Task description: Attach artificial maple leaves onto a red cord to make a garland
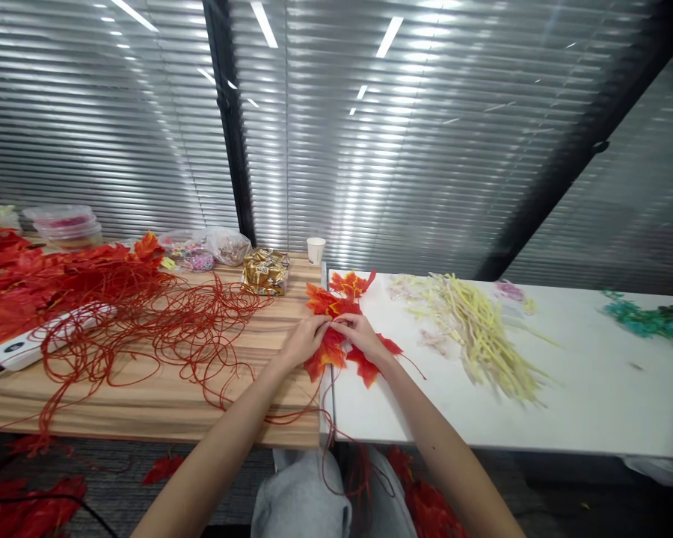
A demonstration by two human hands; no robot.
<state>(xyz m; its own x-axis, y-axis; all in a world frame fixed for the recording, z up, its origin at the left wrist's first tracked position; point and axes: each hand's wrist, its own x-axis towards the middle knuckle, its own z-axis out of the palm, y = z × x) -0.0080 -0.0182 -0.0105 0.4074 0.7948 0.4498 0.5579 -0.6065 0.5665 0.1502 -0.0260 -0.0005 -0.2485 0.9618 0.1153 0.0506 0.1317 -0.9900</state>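
My left hand (304, 340) and my right hand (363, 336) meet over the seam between two tables. Both are closed, with fingertips pinched together on a red-orange artificial maple leaf (332, 351). The exact spot between the fingertips is too small to make out. Around them lie more maple leaves, one beyond my hands (348, 284) and one under my right wrist (366, 368). A thin red cord (324, 407) trails from the leaves over the table edge toward my lap.
A big tangle of red cord (168, 321) covers the wooden table, beside a white power strip (50, 338) and heaped leaves (61, 276). Gold packets (265, 271) and a paper cup (315, 250) stand behind. Yellow strips (476, 329) and teal pieces (650, 317) lie on the white table.
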